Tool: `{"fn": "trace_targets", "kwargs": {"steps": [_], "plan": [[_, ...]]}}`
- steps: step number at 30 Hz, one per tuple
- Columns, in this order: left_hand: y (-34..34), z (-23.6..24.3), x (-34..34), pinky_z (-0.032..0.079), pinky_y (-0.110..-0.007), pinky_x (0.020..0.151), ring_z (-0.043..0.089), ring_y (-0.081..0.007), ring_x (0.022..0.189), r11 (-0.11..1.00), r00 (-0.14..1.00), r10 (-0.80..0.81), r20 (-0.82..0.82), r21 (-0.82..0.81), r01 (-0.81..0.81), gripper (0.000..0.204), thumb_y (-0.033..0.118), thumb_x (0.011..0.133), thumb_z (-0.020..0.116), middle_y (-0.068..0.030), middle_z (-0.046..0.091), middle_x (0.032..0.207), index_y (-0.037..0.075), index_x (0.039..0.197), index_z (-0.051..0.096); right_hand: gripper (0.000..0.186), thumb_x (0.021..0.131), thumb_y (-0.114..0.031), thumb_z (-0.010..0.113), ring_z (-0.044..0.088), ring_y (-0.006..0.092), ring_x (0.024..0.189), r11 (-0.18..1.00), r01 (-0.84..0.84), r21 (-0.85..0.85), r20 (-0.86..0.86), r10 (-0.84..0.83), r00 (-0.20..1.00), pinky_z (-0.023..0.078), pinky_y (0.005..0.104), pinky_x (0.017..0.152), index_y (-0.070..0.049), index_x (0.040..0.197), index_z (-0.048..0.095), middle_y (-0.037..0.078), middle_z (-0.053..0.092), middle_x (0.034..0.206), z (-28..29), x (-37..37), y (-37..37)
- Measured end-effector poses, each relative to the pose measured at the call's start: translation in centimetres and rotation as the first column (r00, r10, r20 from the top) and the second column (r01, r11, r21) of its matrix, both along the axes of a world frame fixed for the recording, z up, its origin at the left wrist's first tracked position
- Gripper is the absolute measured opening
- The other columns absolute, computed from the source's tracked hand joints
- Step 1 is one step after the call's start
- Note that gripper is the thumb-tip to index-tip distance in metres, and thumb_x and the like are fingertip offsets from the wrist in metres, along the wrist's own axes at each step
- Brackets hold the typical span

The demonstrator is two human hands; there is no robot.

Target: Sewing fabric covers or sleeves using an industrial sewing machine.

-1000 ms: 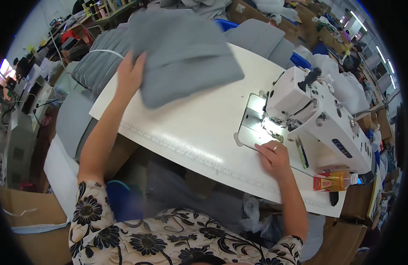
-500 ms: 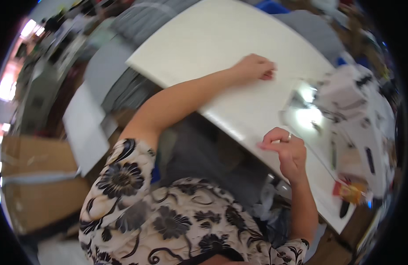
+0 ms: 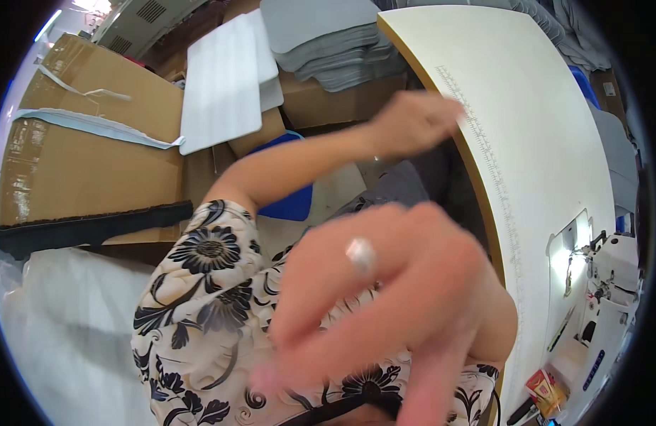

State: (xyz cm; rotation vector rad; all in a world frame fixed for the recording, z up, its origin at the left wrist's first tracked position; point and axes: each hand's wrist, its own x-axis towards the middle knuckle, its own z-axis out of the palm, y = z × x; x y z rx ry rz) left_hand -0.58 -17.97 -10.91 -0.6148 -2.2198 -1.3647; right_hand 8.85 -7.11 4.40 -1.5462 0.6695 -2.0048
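Large and close in the middle of the view, my right hand wears a ring. Its fingers are bent but apart, with one pointing down to the left and another downward. I see nothing held in it, and it hides part of my patterned top. My left hand is farther off, beside the front edge of the white tabletop. Its fingers are curled together and slightly blurred, so anything between them is hidden.
A white sewing machine with a lit lamp stands at the right, with a red-and-yellow packet near it. At left are a cardboard box, white boards and stacked grey sheets. A blue container sits below my left forearm.
My view has swung left, so the table appears farther right. My right hand has come off the table's edge, up close to the camera, its fingers now apart. My left hand is no longer over the tabletop.
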Motion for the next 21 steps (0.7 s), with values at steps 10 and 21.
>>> {"fn": "trace_targets", "kwargs": {"steps": [10, 21], "plan": [[-23.3, -4.6, -11.1, 0.048, -0.045, 0.084, 0.058, -0.0359, 0.096, 0.544, 0.87, 0.468, -0.155, -0.726, -0.421, 0.023, 0.026, 0.089, 0.064, -0.0156, 0.063, 0.095, 0.008, 0.102, 0.065, 0.017, 0.089, -0.002, 0.062, 0.065, 0.0175, 0.074, 0.095, 0.852, 0.514, -0.513, -0.762, 0.395, 0.051, 0.027, 0.071, 0.004, 0.101, 0.071, 0.011, 0.07, 0.083, -8.8, -3.8, 12.1], [-26.3, -3.6, -12.0, 0.05, -0.049, 0.072, 0.062, -0.0423, 0.078, 0.687, 0.73, 0.595, 0.337, -0.685, -0.243, 0.031, 0.03, 0.088, 0.055, -0.0206, 0.068, 0.091, 0.002, 0.09, 0.069, 0.018, 0.095, -0.003, 0.055, 0.06, 0.0136, 0.072, -0.318, 0.837, 0.445, -0.421, -0.9, -0.118, 0.048, 0.026, 0.069, 0.01, 0.094, 0.068, 0.01, 0.066, 0.079, -12.6, 1.1, 22.5]]}}
